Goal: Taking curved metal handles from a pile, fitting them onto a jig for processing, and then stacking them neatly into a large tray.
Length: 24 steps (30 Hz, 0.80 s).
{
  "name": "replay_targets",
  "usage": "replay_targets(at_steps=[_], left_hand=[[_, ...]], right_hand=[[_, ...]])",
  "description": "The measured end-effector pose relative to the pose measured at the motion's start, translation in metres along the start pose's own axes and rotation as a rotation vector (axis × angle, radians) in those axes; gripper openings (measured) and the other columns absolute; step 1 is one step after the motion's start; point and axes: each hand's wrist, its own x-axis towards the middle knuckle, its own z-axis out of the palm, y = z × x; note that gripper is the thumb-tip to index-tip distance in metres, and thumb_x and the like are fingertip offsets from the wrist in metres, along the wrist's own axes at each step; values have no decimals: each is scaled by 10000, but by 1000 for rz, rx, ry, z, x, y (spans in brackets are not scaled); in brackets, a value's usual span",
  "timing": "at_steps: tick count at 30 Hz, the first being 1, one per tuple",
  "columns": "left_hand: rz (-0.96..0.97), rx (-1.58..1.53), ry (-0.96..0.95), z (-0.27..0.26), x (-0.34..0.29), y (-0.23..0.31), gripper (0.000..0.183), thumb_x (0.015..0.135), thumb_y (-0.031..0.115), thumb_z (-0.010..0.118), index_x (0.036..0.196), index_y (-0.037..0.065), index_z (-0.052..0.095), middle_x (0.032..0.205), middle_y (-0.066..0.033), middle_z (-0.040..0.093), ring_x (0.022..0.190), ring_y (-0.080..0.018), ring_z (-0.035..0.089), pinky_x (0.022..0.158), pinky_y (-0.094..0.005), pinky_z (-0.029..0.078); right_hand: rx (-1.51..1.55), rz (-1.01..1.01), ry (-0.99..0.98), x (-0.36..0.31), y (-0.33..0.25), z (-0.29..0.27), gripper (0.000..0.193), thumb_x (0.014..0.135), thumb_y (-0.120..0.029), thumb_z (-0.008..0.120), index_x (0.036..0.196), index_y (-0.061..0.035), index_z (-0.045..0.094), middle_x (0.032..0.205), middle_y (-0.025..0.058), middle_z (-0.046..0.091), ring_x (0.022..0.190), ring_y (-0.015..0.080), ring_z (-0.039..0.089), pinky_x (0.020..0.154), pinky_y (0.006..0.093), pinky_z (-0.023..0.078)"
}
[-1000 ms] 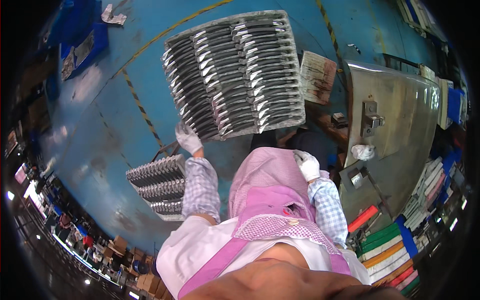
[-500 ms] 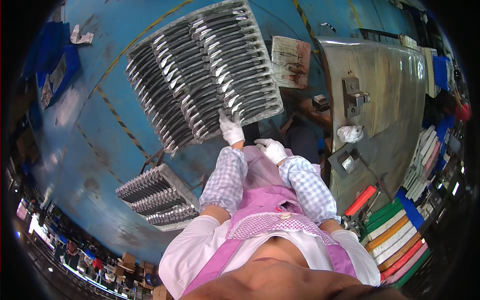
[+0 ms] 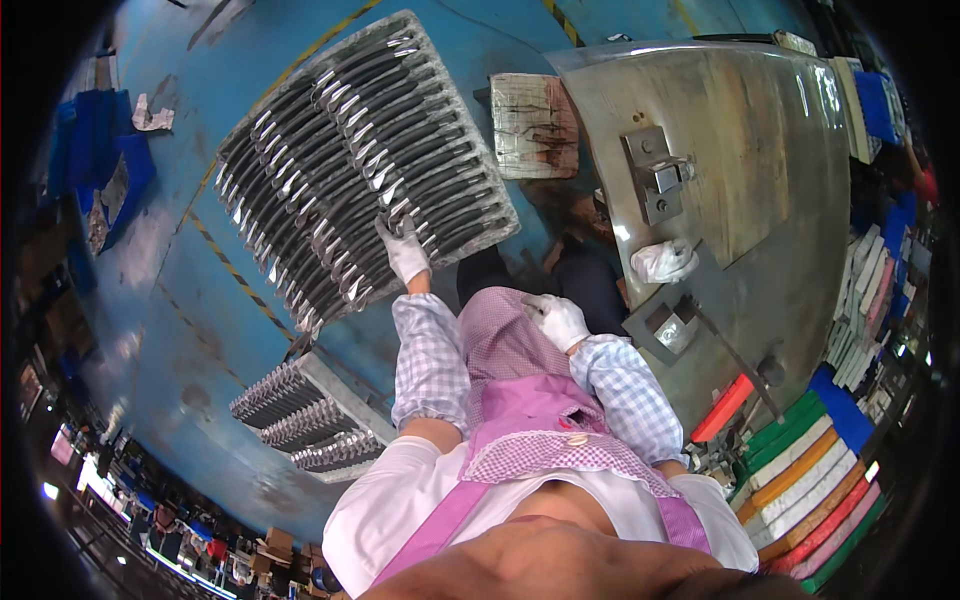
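Note:
A large grey tray point(image 3: 478, 165) holds rows of slim curved dark pieces point(image 3: 345, 165) with shiny metal ends. My left hand point(image 3: 405, 252), in a white glove, reaches over its near edge. Its fingers are apart and touch the shiny ends there; no lifted piece shows. My right hand point(image 3: 558, 320), also gloved, rests against the pink checked apron point(image 3: 505, 335) at my lap. Its fingers curl inward, and whatever may be inside them is hidden.
A smaller tray point(image 3: 345, 388) of similar pieces stands at the near left. On the right a metal-topped bench point(image 3: 745, 130) carries a metal fixture point(image 3: 655, 175), a crumpled white glove or cloth point(image 3: 665, 262) and a red bar point(image 3: 722, 408). Coloured stacked strips point(image 3: 800, 500) lie beyond.
The view has shifted, so the large tray sits farther left and the bench nearer. My left hand stays at the tray's near edge; my right hand has drawn slightly closer against the apron.

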Motion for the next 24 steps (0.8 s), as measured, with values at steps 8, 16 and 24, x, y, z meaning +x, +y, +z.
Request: replay_targets(at_steps=[8, 16, 24], left_hand=[[84, 122, 5, 19, 7, -14, 472, 1032, 459, 451, 1316, 102, 574, 1108, -237, 701, 1027, -411, 661, 878, -449, 496], [255, 302, 307, -15, -22, 8, 342, 1026, 320, 462, 1116, 26, 613, 965, -295, 691, 929, -484, 658, 807, -549, 513], [652, 572, 126, -135, -145, 96, 281, 1031, 334, 483, 1188, 152, 630, 999, -238, 700, 874, -456, 676, 753, -551, 539]], right_hand=[[-71, -95, 153, -17, 49, -2, 243, 926, -286, 594, 1077, -171, 745, 942, 120, 735, 869, 324, 700, 820, 448, 548], [-242, -201, 95, -53, 70, -5, 267, 918, -287, 576, 1087, -157, 736, 914, 124, 734, 857, 307, 703, 807, 448, 542], [6, -494, 158, -138, 67, -43, 298, 971, -310, 559, 1166, -150, 719, 1045, 144, 730, 968, 326, 695, 855, 432, 549]])
